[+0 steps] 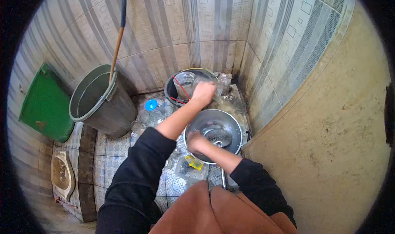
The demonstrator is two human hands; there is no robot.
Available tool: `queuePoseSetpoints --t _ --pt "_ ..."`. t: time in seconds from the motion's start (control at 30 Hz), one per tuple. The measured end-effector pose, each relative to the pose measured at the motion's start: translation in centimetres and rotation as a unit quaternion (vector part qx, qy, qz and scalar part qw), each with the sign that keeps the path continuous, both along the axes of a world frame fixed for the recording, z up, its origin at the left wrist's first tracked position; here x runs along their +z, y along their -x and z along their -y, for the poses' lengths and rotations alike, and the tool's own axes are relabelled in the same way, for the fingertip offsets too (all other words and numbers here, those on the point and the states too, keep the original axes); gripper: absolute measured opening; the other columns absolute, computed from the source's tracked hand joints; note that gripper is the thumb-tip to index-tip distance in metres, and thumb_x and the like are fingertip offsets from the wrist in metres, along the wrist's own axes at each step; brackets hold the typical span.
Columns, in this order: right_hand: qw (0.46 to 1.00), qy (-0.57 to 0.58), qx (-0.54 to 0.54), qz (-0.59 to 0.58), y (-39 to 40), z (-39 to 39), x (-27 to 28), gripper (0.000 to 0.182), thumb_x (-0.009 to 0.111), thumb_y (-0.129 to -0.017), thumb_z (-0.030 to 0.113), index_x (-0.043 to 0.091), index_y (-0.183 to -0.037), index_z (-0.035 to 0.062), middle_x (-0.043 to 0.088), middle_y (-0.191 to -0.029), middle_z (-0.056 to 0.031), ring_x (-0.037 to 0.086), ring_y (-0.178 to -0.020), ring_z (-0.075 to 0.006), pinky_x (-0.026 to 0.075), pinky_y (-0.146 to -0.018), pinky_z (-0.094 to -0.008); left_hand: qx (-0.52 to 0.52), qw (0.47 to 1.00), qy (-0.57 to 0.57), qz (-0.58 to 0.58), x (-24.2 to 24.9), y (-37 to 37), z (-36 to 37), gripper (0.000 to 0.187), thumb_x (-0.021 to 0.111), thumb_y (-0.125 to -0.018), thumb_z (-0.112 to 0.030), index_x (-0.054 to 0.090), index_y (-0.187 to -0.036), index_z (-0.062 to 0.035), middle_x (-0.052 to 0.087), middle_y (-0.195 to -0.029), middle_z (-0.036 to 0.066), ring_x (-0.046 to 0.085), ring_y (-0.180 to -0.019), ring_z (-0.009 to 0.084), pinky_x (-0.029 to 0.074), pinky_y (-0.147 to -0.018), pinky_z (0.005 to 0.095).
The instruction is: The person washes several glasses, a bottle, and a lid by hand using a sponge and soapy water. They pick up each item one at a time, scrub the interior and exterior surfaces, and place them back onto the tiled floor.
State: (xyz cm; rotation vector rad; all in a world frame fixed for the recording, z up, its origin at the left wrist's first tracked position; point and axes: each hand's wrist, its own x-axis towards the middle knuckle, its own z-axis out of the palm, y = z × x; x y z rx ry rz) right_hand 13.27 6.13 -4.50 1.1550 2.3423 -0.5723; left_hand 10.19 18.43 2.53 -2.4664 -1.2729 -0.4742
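Observation:
My left hand [204, 92] is closed over the rim of a dark bucket [169, 90]. It seems to grip a see-through container [214, 82], blurred and partly hidden behind the fingers. Another clear container [184, 79] stands inside the bucket, near red strips. My right hand [196, 142] is inside a large grey pan [238, 129] on the floor, its fingers smeared by motion. Beside that hand, a perforated metal skimmer [219, 136] lies in the pan. The pan's handle [223, 178] points toward me.
Several clear glasses [144, 118] and a blue lid [151, 105] are left of the pan. A clear tub [185, 174] with a yellow packet [194, 163] sits in front. A tall grey bin [119, 121] holds a hose [117, 51]. A squat toilet [62, 174] is at left.

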Motion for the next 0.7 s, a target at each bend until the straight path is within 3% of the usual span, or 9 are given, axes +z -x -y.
queuePoseSetpoints --t 0.07,0.13,0.23,0.37,0.5,0.57,0.6,0.63,0.7 --pt "0.998 -0.041 0.033 -0.021 -2.2 -1.1 4.0 0.038 0.057 -0.059 0.018 0.057 -0.090 -0.0051 0.055 -0.098 -0.0211 0.055 -0.091 -0.0289 0.044 -0.077 -0.0355 0.004 0.986 0.085 0.142 -0.2 4.0 0.9 0.020 0.067 -0.054 -0.015 0.051 -0.063 -0.0051 0.054 -0.068 0.013 0.055 -0.069 0.0302 0.043 -0.059 0.0366" --pt "0.982 -0.110 -0.131 -0.078 -4.6 -0.8 9.8 0.032 0.055 -0.060 0.024 0.062 -0.082 0.0016 0.059 -0.089 -0.0179 0.057 -0.085 -0.0283 0.046 -0.073 -0.0355 0.035 0.934 0.245 0.257 0.4 8.3 3.6 0.040 0.071 -0.048 -0.014 0.034 -0.057 -0.0044 0.044 -0.062 0.013 0.047 -0.059 0.0259 0.037 -0.054 0.0356" --pt "0.949 -0.203 -0.184 -0.153 -6.9 -2.0 13.2 0.023 0.052 -0.065 0.019 0.061 -0.080 0.0046 0.058 -0.086 -0.0169 0.056 -0.080 -0.0303 0.046 -0.069 -0.0379 0.016 0.877 0.299 0.374 1.1 12.6 9.2 0.049 0.075 -0.044 -0.007 0.028 -0.056 -0.0054 0.039 -0.058 0.004 0.042 -0.055 0.0165 0.035 -0.051 0.0296" --pt "0.825 -0.337 -0.121 -0.437 -6.9 0.5 18.1 0.017 0.057 -0.061 0.015 0.057 -0.073 0.0035 0.052 -0.072 -0.0158 0.052 -0.070 -0.0310 0.043 -0.067 -0.0391 0.000 0.875 0.282 0.394 1.5 15.2 13.9 0.051 0.075 -0.046 -0.003 0.025 -0.055 -0.0060 0.031 -0.058 0.000 0.033 -0.055 0.0104 0.030 -0.050 0.0254" --pt "0.824 -0.312 -0.012 -0.472 -2.6 0.9 16.1 0.022 0.063 -0.058 0.013 0.055 -0.077 0.0047 0.055 -0.075 -0.0119 0.055 -0.070 -0.0284 0.044 -0.064 -0.0340 0.005 0.855 0.246 0.456 2.5 14.9 15.9 0.051 0.076 -0.046 -0.005 0.025 -0.054 -0.0048 0.029 -0.058 0.000 0.030 -0.056 0.0103 0.028 -0.048 0.0240" --pt "0.804 -0.362 0.056 -0.469 -0.3 0.2 12.2 0.013 0.054 -0.064 0.006 0.055 -0.077 0.0060 0.054 -0.071 -0.0118 0.054 -0.072 -0.0277 0.044 -0.068 -0.0362 0.035 0.845 0.227 0.483 2.8 14.7 16.5 0.047 0.076 -0.046 -0.007 0.030 -0.054 -0.0068 0.031 -0.059 0.000 0.034 -0.056 0.0118 0.028 -0.052 0.0238" --pt "0.844 -0.330 0.079 -0.414 0.5 0.0 10.7 0.014 0.052 -0.066 0.006 0.055 -0.080 0.0047 0.055 -0.079 -0.0136 0.054 -0.076 -0.0300 0.044 -0.071 -0.0378 0.035 0.846 0.225 0.483 3.2 14.3 16.8 0.047 0.076 -0.046 -0.007 0.030 -0.054 -0.0068 0.031 -0.059 0.000 0.034 -0.056 0.0118 0.028 -0.052 0.0238" --pt "0.843 -0.331 0.080 -0.416 1.3 0.0 9.6 0.014 0.052 -0.066 0.006 0.055 -0.080 0.0047 0.055 -0.079 -0.0136 0.054 -0.076 -0.0300 0.044 -0.071 -0.0378 0.004 0.906 0.144 0.397 3.7 13.7 17.2 0.034 0.070 -0.049 -0.004 0.036 -0.054 -0.0065 0.035 -0.059 0.001 0.038 -0.058 0.0155 0.029 -0.057 0.0279" --pt "0.726 -0.301 0.109 -0.609 3.0 -0.1 7.6 0.022 0.053 -0.068 0.009 0.054 -0.089 0.0030 0.056 -0.085 -0.0153 0.054 -0.080 -0.0319 0.043 -0.074 -0.0390 -0.026 0.951 0.061 0.303 3.8 13.5 17.7 0.023 0.064 -0.051 -0.002 0.042 -0.054 -0.0061 0.038 -0.059 0.003 0.042 -0.061 0.0193 0.030 -0.062 0.0319"
